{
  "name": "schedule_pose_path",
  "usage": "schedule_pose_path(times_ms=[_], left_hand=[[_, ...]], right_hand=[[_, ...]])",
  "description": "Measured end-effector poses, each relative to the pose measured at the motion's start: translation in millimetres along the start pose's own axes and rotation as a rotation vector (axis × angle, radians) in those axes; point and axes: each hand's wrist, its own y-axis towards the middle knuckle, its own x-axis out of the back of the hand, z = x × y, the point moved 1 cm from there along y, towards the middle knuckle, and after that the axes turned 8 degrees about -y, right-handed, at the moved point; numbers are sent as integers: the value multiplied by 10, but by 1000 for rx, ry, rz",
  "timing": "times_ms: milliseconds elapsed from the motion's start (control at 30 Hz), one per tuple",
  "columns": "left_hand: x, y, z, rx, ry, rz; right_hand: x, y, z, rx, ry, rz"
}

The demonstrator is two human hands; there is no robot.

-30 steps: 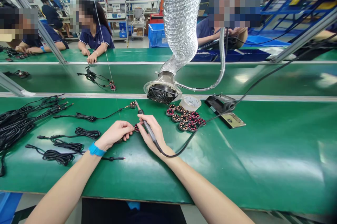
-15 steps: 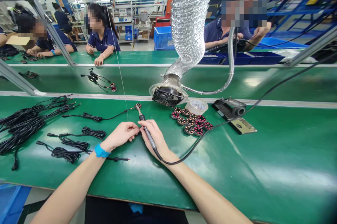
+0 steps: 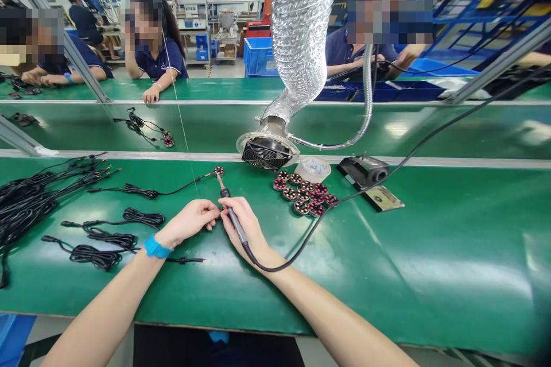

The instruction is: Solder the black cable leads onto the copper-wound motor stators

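My right hand [image 3: 245, 223] is closed around a soldering iron [image 3: 236, 224], whose tip points away from me. Near that tip, a small round copper-wound coil [image 3: 218, 171] lies at the end of a black cable [image 3: 181, 187]. My left hand [image 3: 196, 220] is closed in a pinch, its fingertips close to those of my right hand. A small dark and reddish thing shows between the two hands, too little of it to name. A thin pale wire [image 3: 181, 120] hangs from above and runs down to just behind my left hand.
Bundled black cables [image 3: 26, 200] lie at left, with several coiled cables [image 3: 97, 255] nearer. Right of my hands are several round coils [image 3: 303, 192], a tape roll [image 3: 313, 169] and a soldering iron stand [image 3: 365, 170]. A fume extractor [image 3: 267, 151] hangs above. People sit opposite.
The view has shifted slightly, so most things sit further left. My hands keep nearly the same pose. One person across the bench has raised a hand to the head.
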Motion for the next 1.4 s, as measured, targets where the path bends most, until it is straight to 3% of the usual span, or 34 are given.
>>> schedule_pose_path(times_ms=[367, 633, 1000, 1400], left_hand=[[41, 47, 74, -25, -20, -7], [50, 50, 83, -33, -35, -18], [37, 55, 79, -26, -25, -34], [68, 65, 96, -32, -37, -15]], right_hand=[[209, 59, -67, 8, -32, 67], [157, 39, -76, 55, -100, 101], [7, 23, -82, -104, 7, -29], [74, -11, -146, -122, -75, 50]])
